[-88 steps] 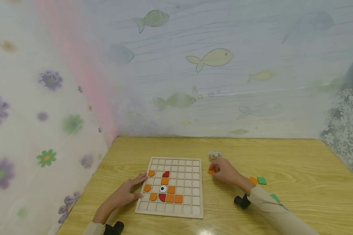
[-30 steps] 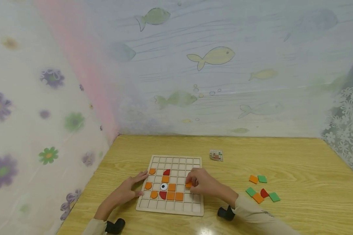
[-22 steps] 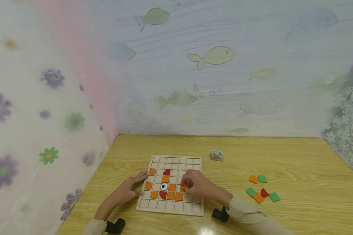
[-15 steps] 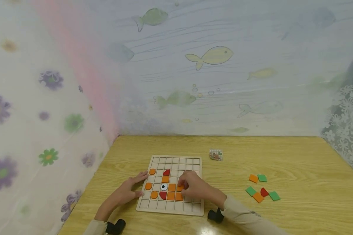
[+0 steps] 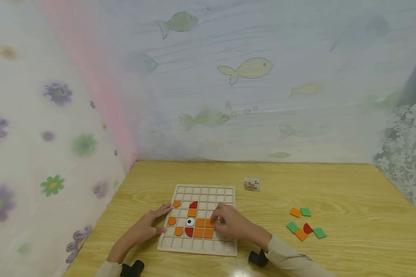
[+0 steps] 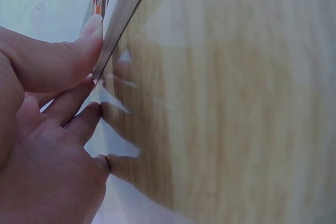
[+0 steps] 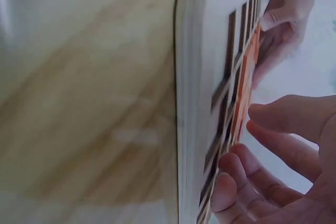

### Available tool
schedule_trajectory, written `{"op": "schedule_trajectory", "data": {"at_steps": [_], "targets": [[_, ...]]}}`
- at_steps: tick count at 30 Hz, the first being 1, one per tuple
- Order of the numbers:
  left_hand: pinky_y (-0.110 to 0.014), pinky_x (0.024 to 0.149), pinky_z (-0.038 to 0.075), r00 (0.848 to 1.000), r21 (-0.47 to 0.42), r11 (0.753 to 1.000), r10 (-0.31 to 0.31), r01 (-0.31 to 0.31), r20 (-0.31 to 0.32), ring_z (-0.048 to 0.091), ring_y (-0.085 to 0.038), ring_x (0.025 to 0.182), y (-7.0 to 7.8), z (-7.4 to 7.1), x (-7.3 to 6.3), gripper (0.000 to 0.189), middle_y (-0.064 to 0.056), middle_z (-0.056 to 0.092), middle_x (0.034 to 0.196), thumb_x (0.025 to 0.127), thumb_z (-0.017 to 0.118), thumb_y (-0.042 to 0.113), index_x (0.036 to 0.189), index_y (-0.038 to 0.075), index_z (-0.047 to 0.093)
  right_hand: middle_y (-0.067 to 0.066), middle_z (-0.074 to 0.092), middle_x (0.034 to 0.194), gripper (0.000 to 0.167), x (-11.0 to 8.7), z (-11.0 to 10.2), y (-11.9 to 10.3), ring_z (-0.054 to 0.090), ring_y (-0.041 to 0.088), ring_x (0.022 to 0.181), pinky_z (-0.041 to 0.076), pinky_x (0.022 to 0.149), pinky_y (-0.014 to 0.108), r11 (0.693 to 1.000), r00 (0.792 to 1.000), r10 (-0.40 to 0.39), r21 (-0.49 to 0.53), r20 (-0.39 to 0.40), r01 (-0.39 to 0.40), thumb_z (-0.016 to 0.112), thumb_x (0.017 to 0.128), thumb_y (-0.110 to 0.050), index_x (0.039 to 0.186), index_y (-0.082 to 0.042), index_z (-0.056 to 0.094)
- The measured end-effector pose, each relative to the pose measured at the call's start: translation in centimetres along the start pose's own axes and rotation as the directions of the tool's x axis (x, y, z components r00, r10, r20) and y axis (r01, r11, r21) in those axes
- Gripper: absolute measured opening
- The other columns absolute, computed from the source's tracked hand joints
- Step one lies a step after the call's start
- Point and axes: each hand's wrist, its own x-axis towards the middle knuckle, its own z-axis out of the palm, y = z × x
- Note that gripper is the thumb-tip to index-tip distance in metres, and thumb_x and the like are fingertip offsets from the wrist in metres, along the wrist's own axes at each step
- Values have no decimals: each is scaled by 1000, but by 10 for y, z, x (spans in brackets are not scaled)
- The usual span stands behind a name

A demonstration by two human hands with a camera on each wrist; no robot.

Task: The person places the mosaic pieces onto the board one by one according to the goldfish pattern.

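A pale wooden grid board (image 5: 205,197) lies on the table. My left hand (image 5: 145,227) rests at its left edge, fingers spread and thumb on the rim. My right hand (image 5: 234,223) is over the board's right half, fingertips right beside an orange square tile (image 5: 209,223) that lies in its cell. In the right wrist view its thumb and fingers (image 7: 268,116) are loosely bent and hold nothing. Around that tile are other orange squares (image 5: 198,233), a white eye tile (image 5: 190,222) and red quarter-round tiles (image 5: 189,232). Orange discs (image 5: 176,204) sit in cells farther left.
A small pattern card (image 5: 252,184) lies behind the board. Loose tiles are spread to the right: green squares (image 5: 320,232), orange squares (image 5: 301,234) and a red quarter-round (image 5: 308,228). Behind the table hangs a fish-print curtain (image 5: 256,130).
My right hand brought an orange square from beside the card onto the board, set it right of another orange square, let go and drew slightly right. The left hand stays at the edge.
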Motion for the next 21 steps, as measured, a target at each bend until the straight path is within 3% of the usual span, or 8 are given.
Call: {"op": "schedule_trajectory", "data": {"at_steps": [9, 21], "targets": [[-64, 108, -1, 1000, -6, 1000, -3, 3, -5, 18, -39, 139, 1, 1, -1, 67, -14, 29, 152, 85, 69, 15, 144, 4, 40, 1, 58, 91, 12, -20, -23, 3, 51, 11, 70, 45, 59, 20, 999, 998, 45, -22, 41, -44, 63, 85, -3, 93, -7, 71], [-64, 108, -3, 1000, -14, 1000, 0, 1, 3, 17, -40, 140, -1, 1, 0, 66, -14, 28, 152, 85, 68, 15, 144, 3, 40, 0, 58, 96, 16, -53, -55, 21, 56, 16, 79, 50, 65, 25, 996, 995, 88, -25, 39, -87, 64, 84, -1, 98, -6, 70]]}}
